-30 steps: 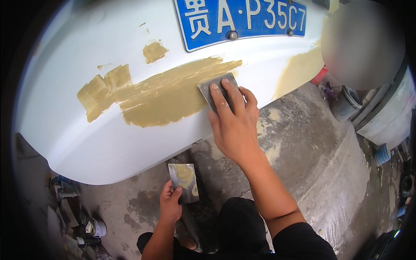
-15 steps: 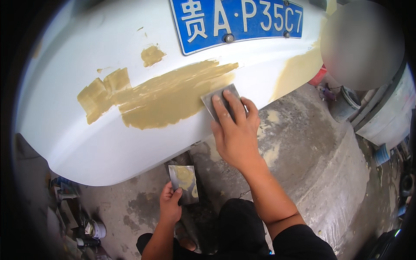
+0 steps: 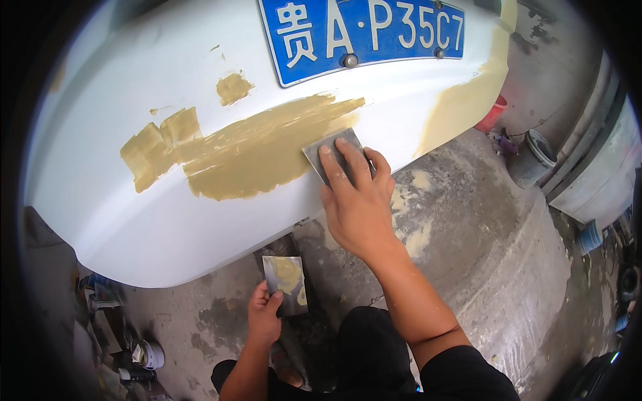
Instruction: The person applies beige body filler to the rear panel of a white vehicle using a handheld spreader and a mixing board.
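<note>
My right hand grips a flat grey putty spreader, its fingers spread along the plate. The spreader lies against the white car bumper, at the right end of a broad tan putty patch. Lower down, my left hand holds a second metal plate by its left edge, thumb on top. Tan filler is smeared over that plate. Smaller putty marks dot the bumper, and another tan area covers its right corner.
A blue licence plate is bolted above the putty. On the concrete floor at right stand a grey bucket and a red bucket. A white tub and clutter lie at lower left.
My right hand and its spreader have shifted slightly left along the bumper, over the putty's right end. My left hand and its plate have barely moved.
</note>
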Tool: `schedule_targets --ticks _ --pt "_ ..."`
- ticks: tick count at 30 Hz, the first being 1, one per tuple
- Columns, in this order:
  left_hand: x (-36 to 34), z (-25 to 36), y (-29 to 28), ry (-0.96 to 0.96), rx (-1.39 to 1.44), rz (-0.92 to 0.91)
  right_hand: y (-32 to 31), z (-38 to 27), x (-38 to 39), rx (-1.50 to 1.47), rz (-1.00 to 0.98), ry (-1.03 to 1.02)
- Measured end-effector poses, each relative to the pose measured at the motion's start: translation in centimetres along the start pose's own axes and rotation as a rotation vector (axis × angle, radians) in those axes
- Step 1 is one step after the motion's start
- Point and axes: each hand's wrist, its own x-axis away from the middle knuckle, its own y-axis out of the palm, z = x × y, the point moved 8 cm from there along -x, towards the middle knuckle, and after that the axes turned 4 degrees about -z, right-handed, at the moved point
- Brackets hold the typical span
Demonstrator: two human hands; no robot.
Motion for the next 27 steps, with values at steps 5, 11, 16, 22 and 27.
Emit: schedule_targets --ticks 5,11,16,22,27 --pt "-0.1 -0.3 0.1 0.003 -0.016 -0.011 0.5 -2.0 -1.7 -0.039 0.096 -0.045" --pt "-0.1 -0.1 -0.2 0.011 0.018 0.010 3.8 -1.3 2.4 -0.016 0.046 -0.039" --pt "0.1 0.3 -0.6 0.037 0.026 0.020 4.0 -0.5 4.1 0.001 -0.043 0.008" --pt "0.5 0.6 0.1 0.028 0.049 -0.012 -0.6 -1.5 -0.5 -0.049 0.069 0.004" --pt "0.6 1.1 -0.9 0.042 0.031 0.026 2.5 -5.6 0.2 -0.073 0.030 -0.001"
